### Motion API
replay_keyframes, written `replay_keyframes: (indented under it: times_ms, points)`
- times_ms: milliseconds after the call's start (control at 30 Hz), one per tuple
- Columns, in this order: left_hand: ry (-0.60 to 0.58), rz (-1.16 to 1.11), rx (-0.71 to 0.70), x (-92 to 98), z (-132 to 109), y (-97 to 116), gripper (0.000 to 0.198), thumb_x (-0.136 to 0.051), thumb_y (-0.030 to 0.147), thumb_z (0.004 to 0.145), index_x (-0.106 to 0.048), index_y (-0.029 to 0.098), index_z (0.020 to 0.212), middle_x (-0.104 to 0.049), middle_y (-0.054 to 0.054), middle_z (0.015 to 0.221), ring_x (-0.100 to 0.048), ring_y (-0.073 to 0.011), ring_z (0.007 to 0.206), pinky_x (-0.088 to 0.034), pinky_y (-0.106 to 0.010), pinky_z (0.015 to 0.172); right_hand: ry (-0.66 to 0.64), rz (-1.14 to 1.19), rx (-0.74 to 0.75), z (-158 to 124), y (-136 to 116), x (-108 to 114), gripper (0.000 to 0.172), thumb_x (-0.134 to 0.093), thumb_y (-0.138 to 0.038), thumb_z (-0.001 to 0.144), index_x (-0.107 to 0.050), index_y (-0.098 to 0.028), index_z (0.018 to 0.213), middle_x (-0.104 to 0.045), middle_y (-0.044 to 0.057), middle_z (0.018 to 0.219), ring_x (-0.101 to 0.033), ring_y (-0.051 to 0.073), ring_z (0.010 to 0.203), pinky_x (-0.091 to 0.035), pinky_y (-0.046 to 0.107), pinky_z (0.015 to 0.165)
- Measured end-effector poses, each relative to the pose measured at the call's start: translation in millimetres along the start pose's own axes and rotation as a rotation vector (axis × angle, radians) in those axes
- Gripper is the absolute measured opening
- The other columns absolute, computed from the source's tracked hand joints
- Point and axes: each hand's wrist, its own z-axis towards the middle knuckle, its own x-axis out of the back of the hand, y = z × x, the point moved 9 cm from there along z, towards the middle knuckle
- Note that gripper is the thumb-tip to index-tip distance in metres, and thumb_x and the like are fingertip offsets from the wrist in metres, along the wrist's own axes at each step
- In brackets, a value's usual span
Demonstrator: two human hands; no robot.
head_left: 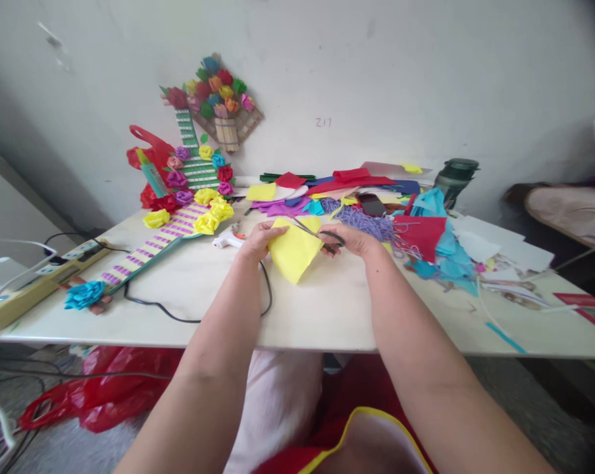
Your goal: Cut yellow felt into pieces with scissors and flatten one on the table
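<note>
Looked like we were cutting: left hand [262,238] pinched yellow sheet [295,255] at its ten o'clock, over mid-worktop [327,316]; right hand [351,239] gripped scissors [311,232] at two. Next snip likely needed it taut.

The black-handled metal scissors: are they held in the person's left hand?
No, the right hand grips the black-handled metal scissors, while the left hand holds the flat yellow sheet.

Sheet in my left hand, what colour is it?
The sheet is plain yellow, as the head view shows.
</note>
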Motion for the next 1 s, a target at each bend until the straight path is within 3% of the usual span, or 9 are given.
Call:
replay_keyframes:
  times_ms: [467,1000]
  points:
    - [0.009,0.0,0.02,0.2,-0.4,-0.7,0.029,-0.078,0.031,0.056,-0.07,0.012,0.075,-0.072,-0.012,0.082,-0.068,-0.027,0.076,-0.053,-0.035,0.073,0.024,-0.065,-0.022,3.1,-3.4,-0.7,0.024,-0.056,-0.033,0.075,-0.046,-0.016,0.063,-0.055,-0.002,0.051,-0.047,0.006,0.041,-0.03,0.018,0.038]
    - [0.025,-0.05,0.006,2.9,0.1,-1.5,0.029,-0.078,0.029,0.056,-0.069,0.011,0.076,-0.072,-0.011,0.078,-0.068,-0.0253,0.071,-0.054,-0.035,0.072,0.101,0.009,-0.07,8.3,10.6,5.2,0.023,-0.062,-0.035,0.071,-0.05,-0.015,0.068,-0.053,-0.004,0.048,-0.045,0.005,0.036,-0.025,0.017,0.035]
